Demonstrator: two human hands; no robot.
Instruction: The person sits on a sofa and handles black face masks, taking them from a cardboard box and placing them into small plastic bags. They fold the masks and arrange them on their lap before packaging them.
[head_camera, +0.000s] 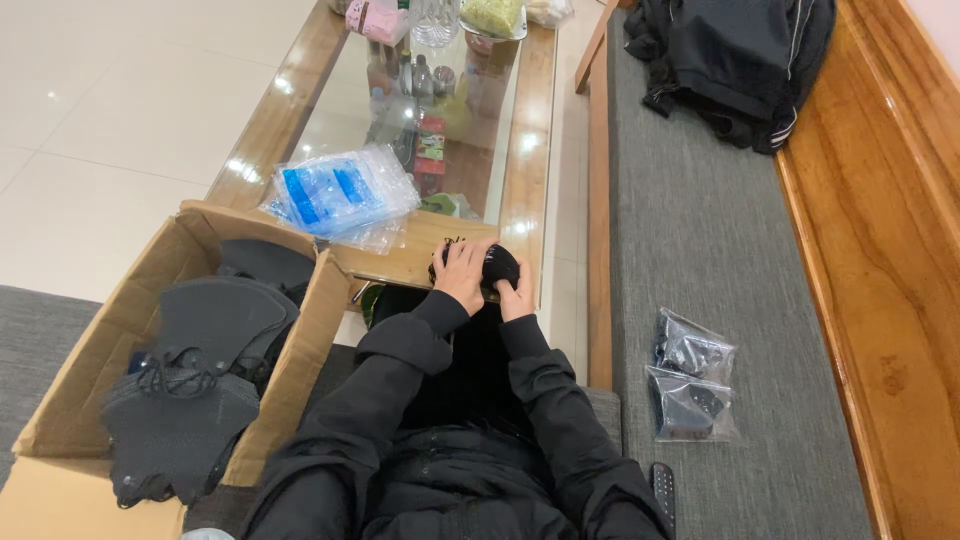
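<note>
A cardboard box (120, 330) of dark masks stood nearest, at the person's left. Ahead, both hands were closed together on one black mask (497, 266), folded small at the near edge of the bench (400, 262); the left hand (464, 274) covered its left side, the right hand (517, 297) cupped its lower right. Beyond lay a stack of clear bags (343, 194).

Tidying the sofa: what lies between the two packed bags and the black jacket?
Only bare grey cushion between the bags and the jacket, in the head view.
</note>
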